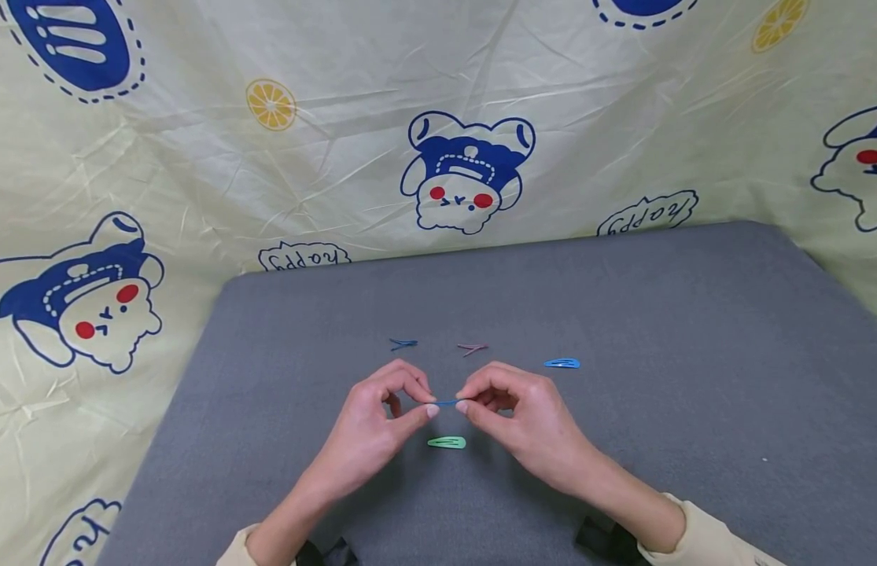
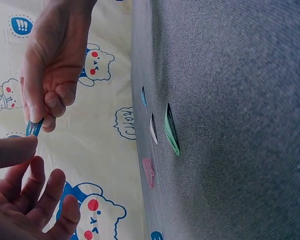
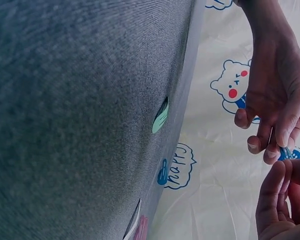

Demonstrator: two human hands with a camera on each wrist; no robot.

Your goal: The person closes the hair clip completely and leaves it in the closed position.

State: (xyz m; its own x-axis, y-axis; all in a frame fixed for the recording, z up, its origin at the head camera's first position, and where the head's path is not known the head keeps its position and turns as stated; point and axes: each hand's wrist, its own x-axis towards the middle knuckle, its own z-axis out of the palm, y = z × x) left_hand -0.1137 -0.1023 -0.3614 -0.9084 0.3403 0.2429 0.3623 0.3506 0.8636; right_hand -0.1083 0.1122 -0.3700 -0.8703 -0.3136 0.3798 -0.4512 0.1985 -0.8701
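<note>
Between my two hands, above the table, a blue snap hair clip (image 2: 34, 127) is pinched at both ends. My left hand (image 1: 377, 420) holds one end between thumb and index finger; in the left wrist view its other fingers are spread loosely. The opposite end is in the thumb-and-finger pinch of my right hand (image 1: 533, 420). Fingertips cover much of this clip. Below the hands lies a green snap hair clip (image 1: 447, 442). Beyond them are a dark blue hair clip (image 1: 403, 343) and a pink hair clip (image 1: 472, 348), both with parted arms, and another blue hair clip (image 1: 561, 363) farther right.
Grey fabric covers the table (image 1: 693, 354). A cream cloth (image 1: 353, 181) printed with cartoon bears hangs behind its far edge. Dark straps (image 1: 608, 538) show by the wrists. In the left wrist view, a pale clip-like shape (image 2: 153, 129) lies near the green clip.
</note>
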